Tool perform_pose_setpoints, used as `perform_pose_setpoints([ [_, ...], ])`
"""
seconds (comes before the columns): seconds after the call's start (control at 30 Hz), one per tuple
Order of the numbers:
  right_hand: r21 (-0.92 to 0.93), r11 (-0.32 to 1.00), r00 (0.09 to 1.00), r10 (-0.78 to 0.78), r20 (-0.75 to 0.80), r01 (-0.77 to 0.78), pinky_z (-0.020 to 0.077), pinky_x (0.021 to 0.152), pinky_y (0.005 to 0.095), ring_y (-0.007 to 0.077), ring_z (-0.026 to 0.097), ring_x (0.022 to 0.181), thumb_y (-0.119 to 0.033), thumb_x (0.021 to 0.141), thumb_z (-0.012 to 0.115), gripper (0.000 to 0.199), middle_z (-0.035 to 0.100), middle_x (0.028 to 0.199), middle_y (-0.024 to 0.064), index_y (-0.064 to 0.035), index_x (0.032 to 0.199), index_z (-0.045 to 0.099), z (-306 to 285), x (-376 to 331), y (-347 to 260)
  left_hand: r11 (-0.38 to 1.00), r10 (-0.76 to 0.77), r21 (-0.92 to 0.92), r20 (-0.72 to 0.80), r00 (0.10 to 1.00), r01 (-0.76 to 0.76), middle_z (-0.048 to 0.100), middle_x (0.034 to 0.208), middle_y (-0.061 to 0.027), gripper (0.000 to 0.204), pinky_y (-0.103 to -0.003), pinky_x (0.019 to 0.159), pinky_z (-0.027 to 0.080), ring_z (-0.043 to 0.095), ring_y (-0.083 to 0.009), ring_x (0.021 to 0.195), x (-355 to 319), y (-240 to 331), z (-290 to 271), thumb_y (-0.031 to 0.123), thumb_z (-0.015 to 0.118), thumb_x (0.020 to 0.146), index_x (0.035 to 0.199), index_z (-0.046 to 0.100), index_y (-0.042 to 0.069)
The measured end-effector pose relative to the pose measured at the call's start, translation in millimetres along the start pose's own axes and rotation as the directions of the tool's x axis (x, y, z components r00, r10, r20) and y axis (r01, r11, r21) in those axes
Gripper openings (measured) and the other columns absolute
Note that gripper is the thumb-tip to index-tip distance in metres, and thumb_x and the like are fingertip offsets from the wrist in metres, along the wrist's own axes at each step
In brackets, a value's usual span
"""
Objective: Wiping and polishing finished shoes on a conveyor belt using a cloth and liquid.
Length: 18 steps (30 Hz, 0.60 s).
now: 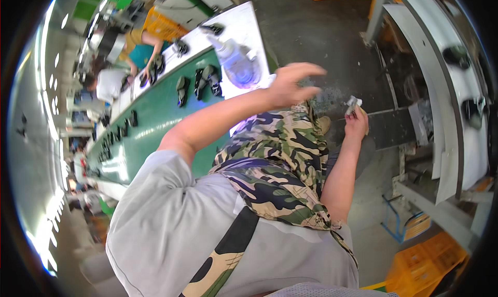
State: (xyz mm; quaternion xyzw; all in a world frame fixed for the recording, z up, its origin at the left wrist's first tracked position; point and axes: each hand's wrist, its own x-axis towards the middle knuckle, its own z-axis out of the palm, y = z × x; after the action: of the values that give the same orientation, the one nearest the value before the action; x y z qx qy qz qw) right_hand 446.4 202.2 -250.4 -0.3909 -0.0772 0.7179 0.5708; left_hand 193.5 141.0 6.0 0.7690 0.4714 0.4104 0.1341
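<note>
We are wearing a camouflage-patterned cloth apron (275,141) over a light grey shirt (155,208). Our left hand (294,85) is hanging open, thumb and fingers spread, gripping nothing visible, near a translucent, spouted plastic bottle (237,66). Our right hand (357,123) is pinching a small, crumpled, whitish piece (353,104) in its fingertips, out over the dark grey floor (306,32). Beyond, dark shoes (181,92) are standing on a long green belt (150,136), and a co-worker's hand (148,70) is touching others alongside.
</note>
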Motion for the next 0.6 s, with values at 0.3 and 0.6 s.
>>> perform_pose_setpoints([
  [0.3,-0.182,0.978,0.995,0.103,-0.006,-0.102,0.0463,0.068,0.0371,0.0172,0.061,0.078,-0.015,0.092,0.064,0.008,0.065,0.088,0.0017,-0.0111,0.1,0.063,7,-31,-1,0.188,-0.789,0.24,-0.541,0.292,0.952,0.065,0.118,-0.0178,0.076,-0.036,0.095,0.05,0.064,-0.0303,0.107,-335,-201,-202,0.043,0.084,0.066,0.124,0.059,0.002],
  [0.6,-0.39,0.915,0.994,0.087,-0.066,-0.106,0.0485,0.068,0.0401,0.0202,0.063,0.076,-0.02,0.093,0.062,0.012,0.068,0.089,0.0034,-0.0116,0.1,0.064,48,-74,-40,-0.045,-0.91,0.319,-0.404,0.093,0.947,0.01,0.16,-0.0201,0.095,-0.062,0.113,0.022,0.013,-0.0472,0.145,-254,-282,-205,0.053,0.081,0.065,0.144,0.043,0.015],
])
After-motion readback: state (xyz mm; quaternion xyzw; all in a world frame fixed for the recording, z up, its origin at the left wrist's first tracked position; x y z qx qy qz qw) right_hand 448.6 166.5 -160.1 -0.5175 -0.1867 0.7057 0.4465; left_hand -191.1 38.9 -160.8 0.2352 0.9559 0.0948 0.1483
